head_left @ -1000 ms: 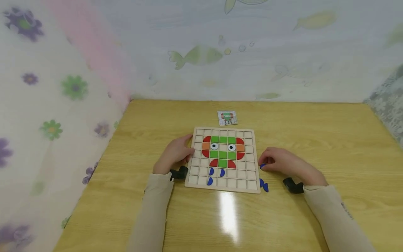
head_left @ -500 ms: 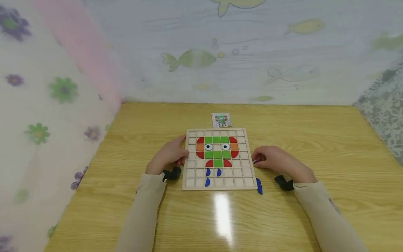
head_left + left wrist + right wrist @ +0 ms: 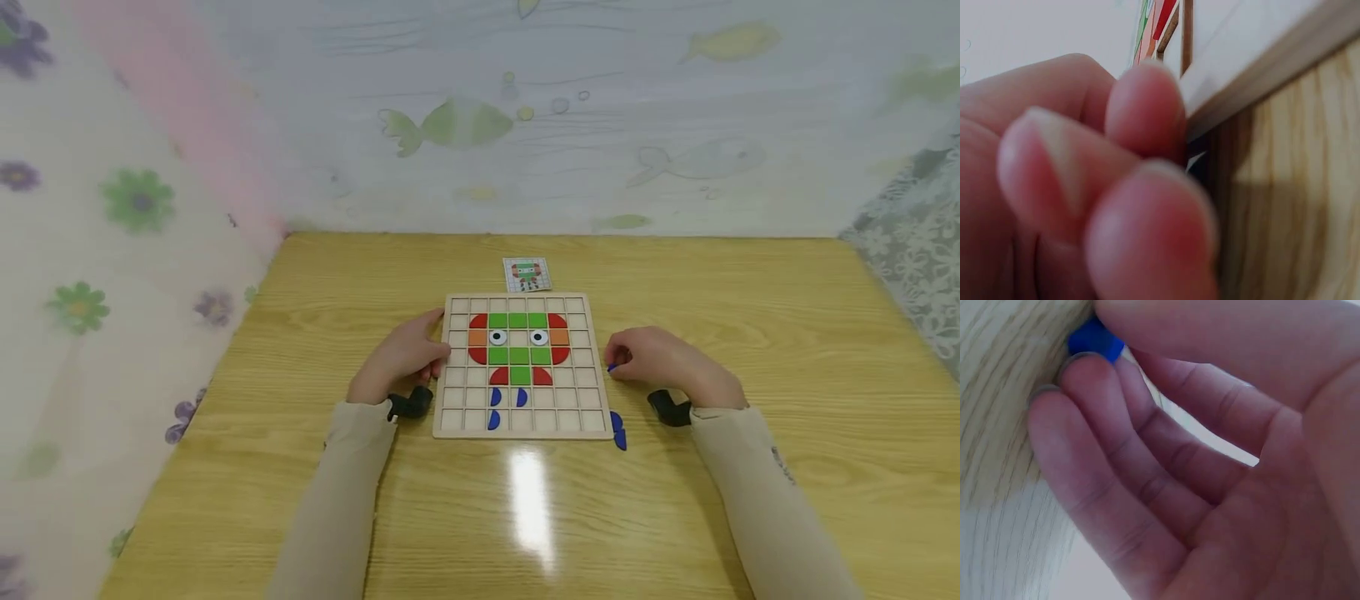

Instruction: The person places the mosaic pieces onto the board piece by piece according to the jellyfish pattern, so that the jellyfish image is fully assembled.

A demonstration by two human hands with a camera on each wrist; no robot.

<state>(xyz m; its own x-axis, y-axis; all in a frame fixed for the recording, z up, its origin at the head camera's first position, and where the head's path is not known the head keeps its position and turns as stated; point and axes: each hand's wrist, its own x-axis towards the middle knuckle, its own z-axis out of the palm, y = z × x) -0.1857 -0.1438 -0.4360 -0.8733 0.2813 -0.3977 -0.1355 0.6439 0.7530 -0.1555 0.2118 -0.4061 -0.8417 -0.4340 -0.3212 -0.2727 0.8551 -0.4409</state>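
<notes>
A square wooden grid board (image 3: 456,437) lies on the table, filled partly with green, red and orange pieces and two round eye pieces (image 3: 497,337). Several blue half-circle pieces (image 3: 494,420) sit in its lower cells. My left hand (image 3: 397,357) rests at the board's left edge, thumb and index finger touching it. In the left wrist view, other fingers (image 3: 1154,231) bend beside the board's side. Right of the board, my right hand (image 3: 660,358) pinches a blue half-circle piece (image 3: 1094,340) at the tabletop, partly hidden by the fingertips.
Behind the board lies a small pattern card (image 3: 527,274) printed with a similar coloured figure. More blue half-circle pieces (image 3: 618,437) lie by the board's lower right corner. A wall (image 3: 465,192) with painted fish stands beyond the table's far edge (image 3: 675,250).
My right hand has gone from reaching over a blue piece to pinching it on the table, staying right of the board. The left hand keeps its place; the head view has shifted slightly.
</notes>
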